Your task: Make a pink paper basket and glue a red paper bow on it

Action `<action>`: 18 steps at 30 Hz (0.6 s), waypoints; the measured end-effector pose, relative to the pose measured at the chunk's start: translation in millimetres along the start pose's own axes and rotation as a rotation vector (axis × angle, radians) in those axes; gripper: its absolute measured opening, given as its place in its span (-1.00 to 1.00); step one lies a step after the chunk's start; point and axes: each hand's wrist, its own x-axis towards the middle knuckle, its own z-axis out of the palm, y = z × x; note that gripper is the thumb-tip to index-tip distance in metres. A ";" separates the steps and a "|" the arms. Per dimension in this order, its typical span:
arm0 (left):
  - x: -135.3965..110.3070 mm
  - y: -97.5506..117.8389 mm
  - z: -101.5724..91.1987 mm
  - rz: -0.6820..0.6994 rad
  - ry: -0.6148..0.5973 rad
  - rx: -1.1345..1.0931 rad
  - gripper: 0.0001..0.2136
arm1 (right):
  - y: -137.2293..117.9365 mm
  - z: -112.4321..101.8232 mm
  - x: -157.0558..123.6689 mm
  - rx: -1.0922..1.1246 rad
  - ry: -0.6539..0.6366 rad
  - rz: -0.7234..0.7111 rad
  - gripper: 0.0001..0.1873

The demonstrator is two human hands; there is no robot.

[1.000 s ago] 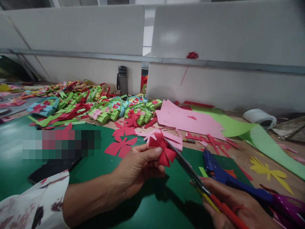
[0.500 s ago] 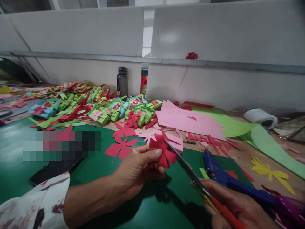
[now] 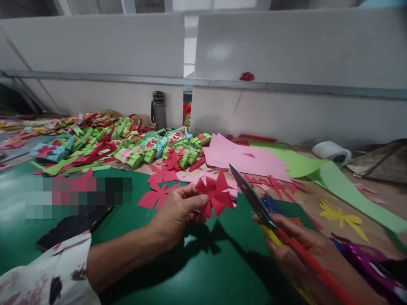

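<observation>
My left hand (image 3: 181,212) pinches a red paper flower (image 3: 219,195) between thumb and fingers, above the green mat (image 3: 178,267). To its right, my right hand (image 3: 305,250) is closed round the red and yellow handles of a pair of scissors (image 3: 254,197). The blades look closed, point up and to the left, and stand apart from the flower. Behind my left hand, more red paper flowers (image 3: 158,195) lie on the mat. Partly hidden behind my right hand and the scissors is a blue glue gun (image 3: 270,204).
A heap of green paper bags (image 3: 132,156) lies at the back left near a grey bottle (image 3: 159,111). Pink sheets (image 3: 241,156), green paper (image 3: 359,190) and a yellow paper cutout (image 3: 341,218) spread to the right. Purple scissors (image 3: 365,256) lie at the right, a phone (image 3: 73,226) at the left.
The scissors have moved away from the red flower, whose petals now stand apart from the blades. My left hand has turned the flower slightly towards me. The view has shifted a little to the right.
</observation>
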 end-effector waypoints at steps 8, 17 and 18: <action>0.5 14.4 -1.0 0.133 -0.034 0.471 -0.90 | -58.7 -44.9 19.1 -0.486 0.116 0.009 -0.47; 5.2 25.6 12.8 0.138 -0.201 0.486 -0.92 | -36.0 -96.4 111.5 -0.967 0.167 -0.036 -0.68; 7.1 25.7 13.0 0.108 -0.217 0.455 -0.90 | -30.2 -94.8 117.9 -0.961 0.179 -0.066 -0.68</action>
